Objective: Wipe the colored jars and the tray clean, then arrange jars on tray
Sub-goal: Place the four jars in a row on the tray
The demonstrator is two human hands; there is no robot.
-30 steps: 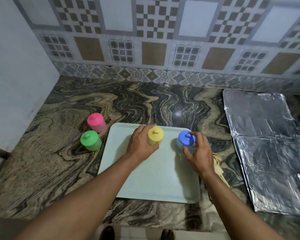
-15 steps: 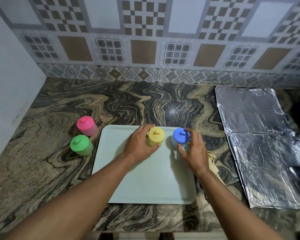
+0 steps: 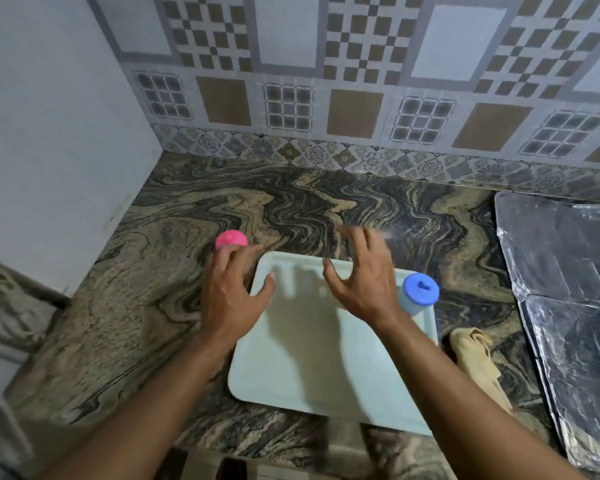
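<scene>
Both hands are up over the counter [image 3: 160, 271] with fingers spread and nothing in them. The left hand [image 3: 229, 292] hovers over the tray's left edge, fingertips reaching toward the pink jar [image 3: 231, 240], which stands on the counter just off the tray's far left corner; can't tell if the fingers actually touch it, it's blurry there. The right hand [image 3: 364, 278] is splayed over the far edge of the pale tray [image 3: 312, 368], also smeared by motion. The blue jar [image 3: 418, 294] stands upright on the tray at its far right corner, just right of that hand and apart from it. A crumpled beige cloth [image 3: 478, 358] lies on the counter just off the tray's right edge, and sheets of foil [image 3: 568, 289] cover the counter's right end.
</scene>
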